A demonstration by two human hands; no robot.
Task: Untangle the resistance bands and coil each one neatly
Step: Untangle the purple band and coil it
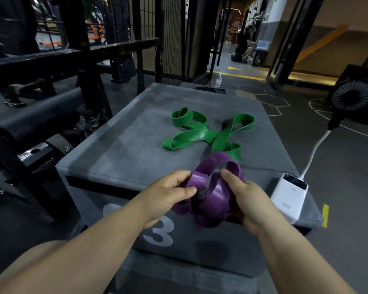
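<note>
In the head view, a purple resistance band [212, 196] was held up between both hands, just above the near edge of a grey padded plyo box [125, 149] marked with a 3 on its near face. The band was gathered into several loose, uneven loops. A left-side loop was pinched between the thumb and curled fingers of the left hand [168, 194]. The right side of the bundle was gripped by the right hand [249, 200], its fingers wrapped behind the loops and one digit laid across the top of them.

A green resistance band [202, 134] was seen lying on the box top, farther off and slightly right of centre, crossed over itself in several twists. Its nearest loop was partly hidden behind the purple bundle, so contact between the two could not be judged; they did not appear knotted together.

The separating was judged largely done. The purple coil was judged begun but not neat, and the green band untouched, so most of the coiling was left.

A white power bank [289, 196] was noted at the near right corner, with a white cable [314, 151] leading to a fan [355, 96] at the far right.
</note>
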